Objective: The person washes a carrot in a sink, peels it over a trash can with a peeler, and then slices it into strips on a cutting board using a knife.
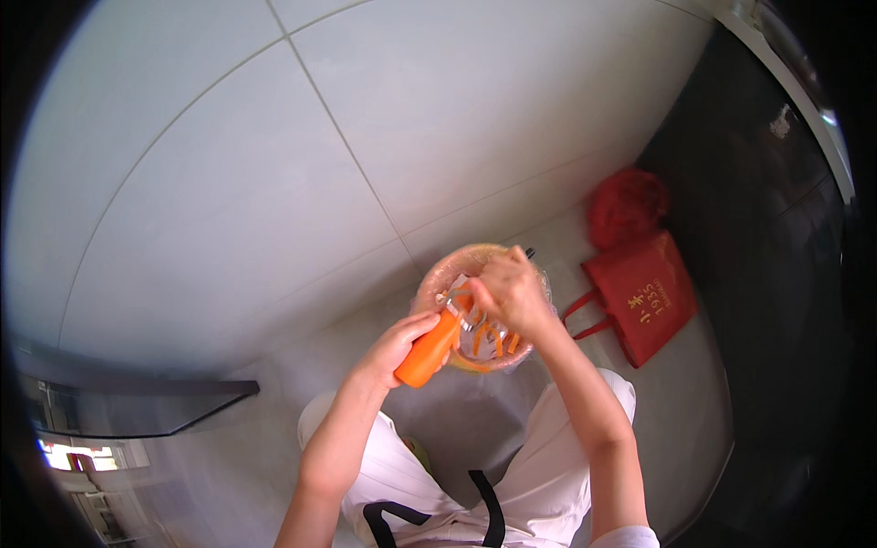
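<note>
My left hand (404,342) grips a thick orange carrot (430,351), its far end pointing up and to the right. In my right hand (510,291) is a metal vegetable peeler (468,320), whose head lies against the upper part of the carrot; a dark handle end shows beyond my fist. Both hands are over a round waste bin (438,270) lined with a clear plastic bag. Orange peel strips (488,339) lie inside it, along with whitish scraps. My right hand hides part of the bin's interior, and its fingers are slightly blurred.
A red tote bag (644,301) bearing writing lies on the grey floor right of the bin. Above it sits a crumpled red bag (627,205), beside a black cabinet panel (747,226). Pale wall tiles (274,171) rise behind the bin. A dark-edged panel (171,407) juts in from the left.
</note>
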A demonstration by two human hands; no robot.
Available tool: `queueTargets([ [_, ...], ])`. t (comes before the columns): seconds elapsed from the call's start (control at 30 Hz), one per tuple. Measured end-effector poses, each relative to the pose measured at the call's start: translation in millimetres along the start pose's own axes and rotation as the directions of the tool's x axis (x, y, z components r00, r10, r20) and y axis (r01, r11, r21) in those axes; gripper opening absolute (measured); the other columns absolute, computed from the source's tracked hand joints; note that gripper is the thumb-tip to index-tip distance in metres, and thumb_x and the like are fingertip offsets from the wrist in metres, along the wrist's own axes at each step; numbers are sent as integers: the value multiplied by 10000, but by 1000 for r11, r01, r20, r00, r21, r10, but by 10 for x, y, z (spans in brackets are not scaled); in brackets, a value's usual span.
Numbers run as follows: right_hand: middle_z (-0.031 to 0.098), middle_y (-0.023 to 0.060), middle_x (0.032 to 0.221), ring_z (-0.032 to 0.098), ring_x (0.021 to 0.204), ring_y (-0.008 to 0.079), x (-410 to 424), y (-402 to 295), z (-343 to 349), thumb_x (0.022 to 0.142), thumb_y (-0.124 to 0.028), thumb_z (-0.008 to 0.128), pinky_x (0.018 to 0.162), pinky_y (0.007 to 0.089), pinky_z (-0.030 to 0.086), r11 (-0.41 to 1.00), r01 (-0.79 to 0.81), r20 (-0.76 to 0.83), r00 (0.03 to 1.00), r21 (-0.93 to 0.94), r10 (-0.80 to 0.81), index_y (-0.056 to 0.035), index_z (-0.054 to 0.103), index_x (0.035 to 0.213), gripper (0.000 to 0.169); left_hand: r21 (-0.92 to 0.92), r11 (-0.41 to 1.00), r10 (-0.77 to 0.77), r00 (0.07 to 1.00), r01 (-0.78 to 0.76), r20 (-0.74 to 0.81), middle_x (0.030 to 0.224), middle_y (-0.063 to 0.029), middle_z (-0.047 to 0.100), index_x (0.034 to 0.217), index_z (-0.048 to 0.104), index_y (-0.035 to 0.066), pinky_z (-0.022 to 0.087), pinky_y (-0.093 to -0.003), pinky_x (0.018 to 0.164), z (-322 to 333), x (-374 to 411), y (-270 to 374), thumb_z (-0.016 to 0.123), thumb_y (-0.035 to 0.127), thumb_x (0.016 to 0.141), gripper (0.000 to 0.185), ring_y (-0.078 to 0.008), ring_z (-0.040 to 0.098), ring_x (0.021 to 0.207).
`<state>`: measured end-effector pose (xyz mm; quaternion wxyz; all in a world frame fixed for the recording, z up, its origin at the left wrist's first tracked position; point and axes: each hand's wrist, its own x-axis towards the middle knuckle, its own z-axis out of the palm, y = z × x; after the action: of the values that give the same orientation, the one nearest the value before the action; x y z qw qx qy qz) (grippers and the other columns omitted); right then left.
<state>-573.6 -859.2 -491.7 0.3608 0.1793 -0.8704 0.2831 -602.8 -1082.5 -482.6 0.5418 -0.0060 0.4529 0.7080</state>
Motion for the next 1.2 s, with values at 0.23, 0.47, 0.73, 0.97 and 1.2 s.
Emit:
queueTargets([
  [0.23, 498, 28, 594, 501, 625, 221, -111, 359, -47, 839, -176, 673, 672, 356, 373, 924, -122, -9, 992, -364, 127, -82, 501, 587, 319, -37, 997, 75, 995, -73, 72, 1047, -175, 648, 1414, 383, 62, 521, -305, 619, -80, -12, 54, 413, 275, 1013, 455, -191, 626, 743],
  [0.47, 477, 22, 577, 493, 609, 230, -22, 167, -136, 804, -153, 692, 635, 367, 357, 944, -192, -122, 979, -268, 164, -87, 499, 579, 303, -162, 985, 47, 998, -52, -37, 1122, -170, 620, 1356, 445, 69, 492, -325, 607, -147, 197, 38, 486, 304, 991, 436, -215, 593, 732],
  [0.73, 471, 1, 593, 484, 596, 182, 37, -542, 60, 790, -156, 697, 610, 345, 343, 996, 87, 26, 996, 6, -87, -123, 481, 567, 313, -235, 968, 47, 981, -92, -190, 1043, -63, 648, 1144, 589, 37, 567, -340, 747, -78, 367, -61, 602, 295, 945, 327, -161, 659, 894],
  [0.97, 509, -4, 598, 508, 614, 174, -11, -435, 92, 800, -146, 696, 611, 345, 356, 996, 64, 106, 992, 66, -71, -117, 532, 581, 275, -192, 975, 73, 976, -113, -204, 989, -76, 644, 1162, 585, 36, 549, -317, 658, 1, 296, -69, 578, 293, 956, 330, -168, 648, 822],
  [1.2, 488, 30, 586, 494, 620, 222, -97, 292, -33, 811, -116, 679, 640, 362, 353, 994, -103, 4, 995, -37, 104, -78, 513, 602, 269, -52, 998, 29, 998, -26, 49, 970, -151, 616, 1338, 468, 14, 491, -316, 538, -40, 91, 55, 455, 269, 985, 436, -216, 599, 661],
])
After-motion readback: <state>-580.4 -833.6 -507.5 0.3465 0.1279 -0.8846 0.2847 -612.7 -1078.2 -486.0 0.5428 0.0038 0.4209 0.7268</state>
